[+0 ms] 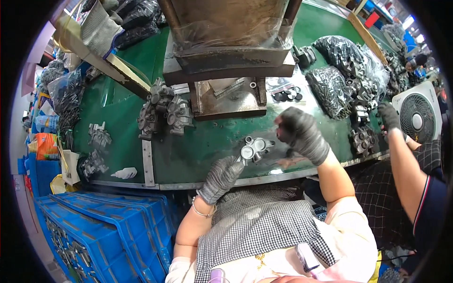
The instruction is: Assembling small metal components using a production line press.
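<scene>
My left hand (220,178), in a grey knit glove, grips a silver metal casting (255,149) by its near left end. The casting has round openings and side lugs, and it is held just above the green bench. To its right, apart from it, my right hand (302,134) is raised in a matching glove. Its fingers are curled together and slightly blurred; anything between them is hidden. Beyond both hands stands a heavy metal press (229,59), with a small ring (253,85) on its lower block. Several similar castings (165,111) are piled left of the press.
Black round caps (288,94) lie right of the press. Bags of black parts (330,89) and more castings (363,140) sit farther right, near a co-worker's gloved hand (389,117) and a white fan (419,113). A white bottle (124,173) lies front left, above blue crates (108,226).
</scene>
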`<state>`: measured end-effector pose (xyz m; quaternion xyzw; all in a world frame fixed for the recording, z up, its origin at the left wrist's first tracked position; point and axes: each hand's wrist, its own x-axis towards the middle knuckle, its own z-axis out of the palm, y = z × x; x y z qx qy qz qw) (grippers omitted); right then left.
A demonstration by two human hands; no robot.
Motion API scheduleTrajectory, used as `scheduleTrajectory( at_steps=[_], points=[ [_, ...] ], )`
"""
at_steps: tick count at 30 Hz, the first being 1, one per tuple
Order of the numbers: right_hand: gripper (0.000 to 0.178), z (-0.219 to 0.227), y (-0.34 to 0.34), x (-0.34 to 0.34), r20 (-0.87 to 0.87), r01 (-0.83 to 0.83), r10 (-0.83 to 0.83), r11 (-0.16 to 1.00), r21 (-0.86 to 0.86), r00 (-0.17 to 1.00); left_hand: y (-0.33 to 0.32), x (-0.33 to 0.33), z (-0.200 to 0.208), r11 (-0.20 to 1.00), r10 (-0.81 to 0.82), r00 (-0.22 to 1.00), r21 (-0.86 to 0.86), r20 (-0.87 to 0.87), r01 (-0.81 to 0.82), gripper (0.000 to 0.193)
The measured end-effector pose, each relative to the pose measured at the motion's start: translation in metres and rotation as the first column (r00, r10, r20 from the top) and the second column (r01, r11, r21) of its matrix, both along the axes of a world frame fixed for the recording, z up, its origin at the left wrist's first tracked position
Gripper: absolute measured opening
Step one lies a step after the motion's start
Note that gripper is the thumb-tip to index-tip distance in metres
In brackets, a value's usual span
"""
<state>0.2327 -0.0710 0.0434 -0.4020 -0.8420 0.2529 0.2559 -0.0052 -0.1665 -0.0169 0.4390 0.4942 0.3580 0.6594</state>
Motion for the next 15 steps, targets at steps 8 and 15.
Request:
scheduleTrajectory(
  at_steps=[8, 15],
  points=[
    [0.025, -0.014, -0.021, 0.067, 0.229, 0.249, -0.205, 0.952, -0.180, 0.952, 0.001, -0.007, -0.003, 0.999, -0.027, 0.999, 0.043, -0.023, 0.028, 0.036],
    [0.023, -0.028, -0.057, 0.093, 0.397, 0.328, -0.220, 0.916, -0.230, 0.891, 0.003, -0.008, 0.006, 0.995, -0.040, 0.999, -0.089, 0.018, 0.042, 0.041]
  ],
)
